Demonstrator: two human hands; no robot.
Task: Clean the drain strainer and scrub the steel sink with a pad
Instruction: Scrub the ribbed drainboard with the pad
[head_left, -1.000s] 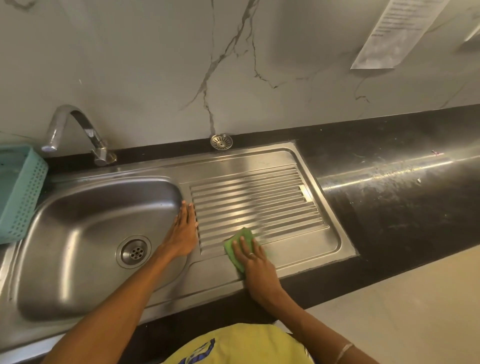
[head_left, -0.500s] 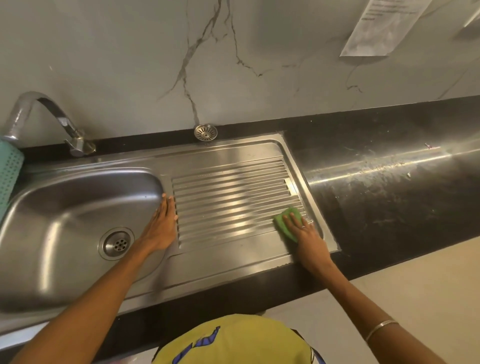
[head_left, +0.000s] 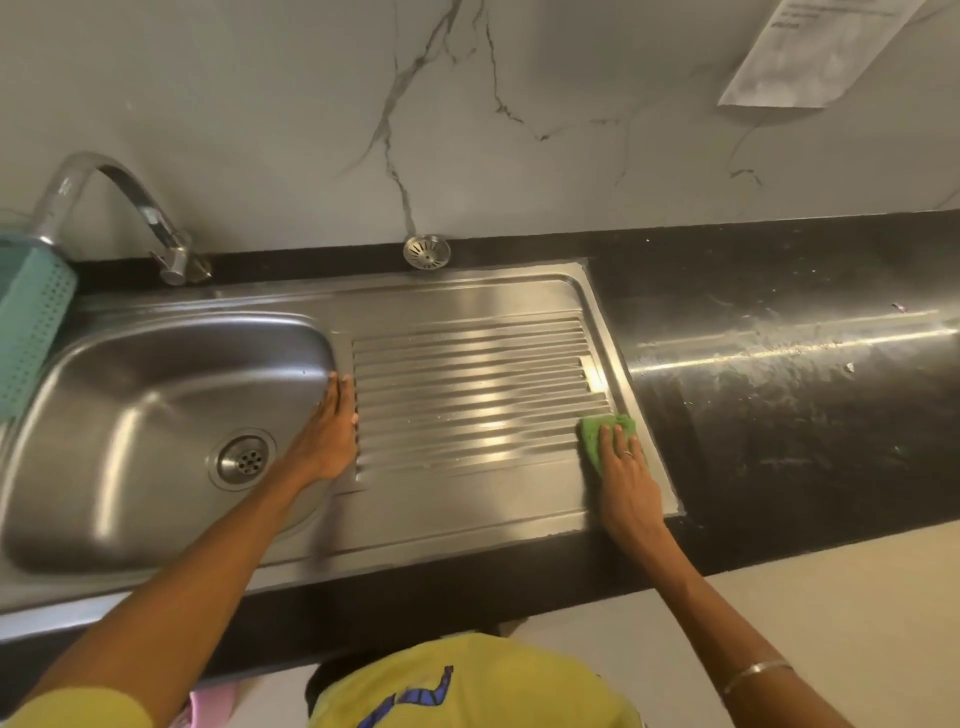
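Your right hand (head_left: 626, 467) presses the soft, pliable pad (head_left: 597, 434) flat at the drainboard's right edge; left hand (head_left: 327, 436) rests flat, empty.

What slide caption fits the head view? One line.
Right hand presses green pad on steel sink drainboard; left hand braces beside it.

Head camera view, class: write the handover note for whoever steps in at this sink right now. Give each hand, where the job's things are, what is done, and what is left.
Left hand: flat, fingers straight, resting on the ledge between basin and drainboard.
Right hand: pressing the green pad on the drainboard's right end.
Strainer: out of the drain, lying on the black counter by the wall.
Done: strainer removed; whether it is clean cannot be told.
Left: finish the drainboard, scrub the basin, refit the strainer.
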